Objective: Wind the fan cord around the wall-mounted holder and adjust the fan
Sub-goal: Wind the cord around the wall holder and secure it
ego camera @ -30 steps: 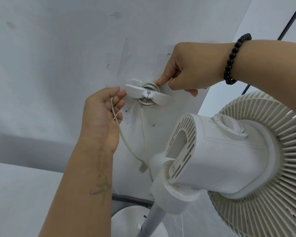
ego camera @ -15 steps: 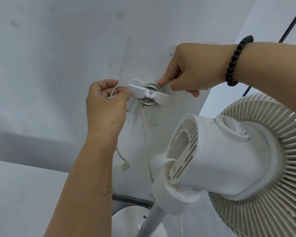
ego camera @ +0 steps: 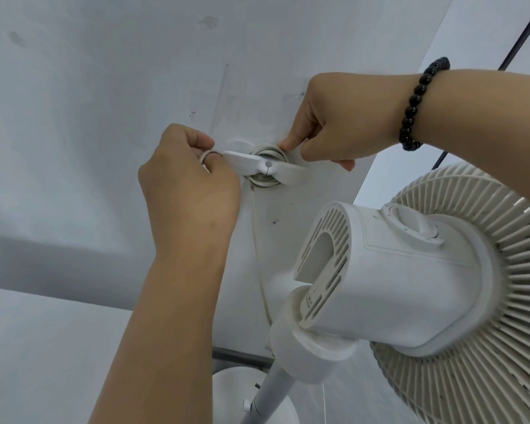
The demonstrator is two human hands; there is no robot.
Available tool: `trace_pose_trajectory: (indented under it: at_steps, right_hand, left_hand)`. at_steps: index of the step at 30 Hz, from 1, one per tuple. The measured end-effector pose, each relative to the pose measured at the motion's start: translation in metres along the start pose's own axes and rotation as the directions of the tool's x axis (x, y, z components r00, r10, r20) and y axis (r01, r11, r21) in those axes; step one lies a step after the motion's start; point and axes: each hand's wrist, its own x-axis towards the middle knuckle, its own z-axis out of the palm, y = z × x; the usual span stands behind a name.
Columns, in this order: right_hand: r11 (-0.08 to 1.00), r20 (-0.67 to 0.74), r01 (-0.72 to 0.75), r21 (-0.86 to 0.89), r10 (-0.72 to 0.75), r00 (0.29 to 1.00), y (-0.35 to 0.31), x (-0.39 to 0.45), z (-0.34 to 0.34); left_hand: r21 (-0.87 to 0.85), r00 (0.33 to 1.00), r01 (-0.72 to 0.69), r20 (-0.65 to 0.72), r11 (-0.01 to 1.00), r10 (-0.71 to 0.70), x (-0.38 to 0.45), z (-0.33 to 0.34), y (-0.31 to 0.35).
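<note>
A white two-winged holder (ego camera: 251, 165) is fixed to the wall, with several turns of white cord (ego camera: 265, 183) coiled behind its wings. My left hand (ego camera: 187, 185) is closed on a small loop of the cord at the holder's left wing tip. My right hand (ego camera: 334, 123) pinches the right wing of the holder between thumb and fingers. One strand of cord hangs straight down the wall from the holder toward the fan. The white pedestal fan (ego camera: 395, 280) stands close at the lower right, its motor housing facing me.
The fan's pole (ego camera: 266, 399) and round base (ego camera: 236, 393) stand directly below the holder. The ribbed rear grille (ego camera: 487, 301) fills the right edge. A dark cable (ego camera: 520, 41) runs down the wall corner at the upper right. A dark rail runs low along the wall.
My left hand has risen from below the holder to its left wing tip, drawing the cord up. The dangling plug end seen earlier is now out of sight. My right hand stayed put.
</note>
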Motion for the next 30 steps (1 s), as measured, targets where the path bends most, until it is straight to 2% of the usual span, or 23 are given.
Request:
trace_pose_trajectory:
  at_steps: [3,14,19,23,30]
  right_hand:
    - [1.0,-0.002,0.002,0.0,-0.002,1.0,0.0,-0.001,0.0]
    - [1.0,0.006,-0.009,0.007,0.009,1.0,-0.001,-0.002,0.0]
    - [0.998,0.004,-0.035,0.048,0.035,0.999,-0.002,-0.004,0.001]
    - [0.993,0.01,-0.044,0.105,0.043,0.999,-0.007,-0.003,0.0]
    - [0.996,0.004,-0.035,0.077,0.034,0.999,-0.019,0.0,-0.001]
  left_hand:
    - [0.048,0.999,-0.048,-0.001,0.998,0.048,-0.001,-0.003,0.004]
    - [-0.047,0.979,-0.171,0.101,0.984,0.175,-0.012,0.001,0.018]
    - [-0.162,0.965,-0.135,0.202,0.977,0.167,-0.01,-0.006,0.013]
    - [-0.283,0.924,-0.007,0.364,0.959,0.114,-0.008,-0.014,0.014]
    - [-0.278,0.882,0.051,0.463,0.959,0.088,-0.008,-0.021,0.012]
